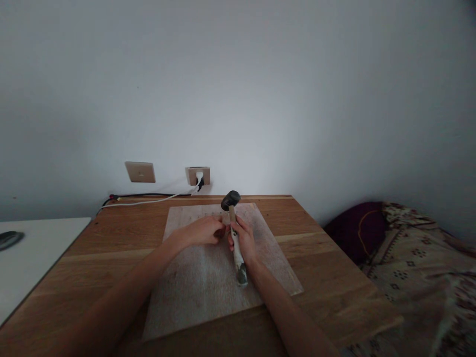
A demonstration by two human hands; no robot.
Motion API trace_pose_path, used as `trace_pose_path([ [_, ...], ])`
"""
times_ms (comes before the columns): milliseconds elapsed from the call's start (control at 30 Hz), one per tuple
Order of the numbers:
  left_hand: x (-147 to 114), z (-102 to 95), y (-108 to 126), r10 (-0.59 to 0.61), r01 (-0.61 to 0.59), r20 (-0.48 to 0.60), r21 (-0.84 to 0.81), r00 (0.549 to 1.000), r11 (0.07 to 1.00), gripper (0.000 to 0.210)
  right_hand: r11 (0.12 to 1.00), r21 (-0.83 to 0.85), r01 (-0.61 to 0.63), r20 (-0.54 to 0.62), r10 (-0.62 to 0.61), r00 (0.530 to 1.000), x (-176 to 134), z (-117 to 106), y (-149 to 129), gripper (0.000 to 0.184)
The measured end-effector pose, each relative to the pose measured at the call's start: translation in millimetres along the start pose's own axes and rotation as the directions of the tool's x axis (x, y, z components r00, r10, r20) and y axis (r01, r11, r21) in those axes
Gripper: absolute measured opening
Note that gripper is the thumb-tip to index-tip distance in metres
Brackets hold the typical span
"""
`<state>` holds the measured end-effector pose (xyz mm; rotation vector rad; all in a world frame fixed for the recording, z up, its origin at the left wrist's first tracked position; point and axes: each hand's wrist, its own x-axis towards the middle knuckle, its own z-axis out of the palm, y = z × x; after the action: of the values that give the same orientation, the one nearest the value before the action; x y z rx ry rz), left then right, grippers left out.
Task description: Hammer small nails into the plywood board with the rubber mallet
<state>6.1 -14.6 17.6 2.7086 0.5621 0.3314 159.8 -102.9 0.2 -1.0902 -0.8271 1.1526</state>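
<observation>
My right hand point(243, 238) is wrapped round the pale handle of a mallet point(238, 260) with a dark, rounded head. That head points away from me, over the far part of a flat, whitish-pink board point(201, 292). Just left of the handle, my left hand point(206, 230) is over the board with its fingers curled together in a pinch. Whatever lies between those fingertips is too small to make out. A row of small dark specks runs along the board's far side, beyond my left hand.
The board lies on a brown wooden table point(320, 258) against a wall. A wall socket point(193, 174) holds a white plug, and cables point(148, 202) run along the table's back edge. A white surface point(40, 258) stands at left; a purple cushion point(349, 230) and patterned cloth point(412, 263) are at right.
</observation>
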Motion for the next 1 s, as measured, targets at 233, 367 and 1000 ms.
trace_pose_path([
  [233, -6, -30.2, -23, -0.100, 0.092, -0.043, -0.152, 0.994, 0.984, 0.013, 1.000, -0.015, -0.022, -0.012, 0.022, 1.000, -4, 3, 0, 0.042],
  [367, -19, -42.5, -56, -0.260, 0.185, -0.213, -0.315, 0.942, 0.931, 0.024, 1.000, 0.000, -0.030, -0.011, 0.030, 0.999, -3, 4, 1, 0.043],
  [1000, -35, -19.3, -90, -0.383, 0.272, -0.232, -0.396, 0.894, 0.877, 0.017, 0.996, -0.088, -0.023, 0.061, 0.029, 0.998, -8, 6, 1, 0.044],
])
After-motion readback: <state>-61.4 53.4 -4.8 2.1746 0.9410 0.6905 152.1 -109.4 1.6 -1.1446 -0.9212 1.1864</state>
